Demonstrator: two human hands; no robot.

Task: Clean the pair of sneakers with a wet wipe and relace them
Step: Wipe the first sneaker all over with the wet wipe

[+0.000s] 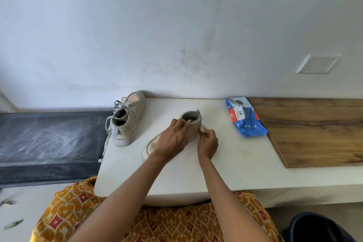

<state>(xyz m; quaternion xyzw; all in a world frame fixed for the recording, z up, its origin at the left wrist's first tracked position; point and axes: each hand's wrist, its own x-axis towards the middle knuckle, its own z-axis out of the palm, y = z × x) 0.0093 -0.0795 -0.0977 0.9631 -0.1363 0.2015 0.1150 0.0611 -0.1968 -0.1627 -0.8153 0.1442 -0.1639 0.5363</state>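
on white table: left hand grips sneaker, hiding laces; right hand pinches wipe.

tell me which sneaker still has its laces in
The sneaker on the left, standing untouched by the wall, has laces; the sneaker under the hands shows none.

Beige sneakers, blue wipe packet, white table, orange patterned garment

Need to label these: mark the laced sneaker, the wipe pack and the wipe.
laced sneaker (128, 122), head view, its side.
wipe pack (245, 119), head view, its middle.
wipe (202, 129), head view, the wad.
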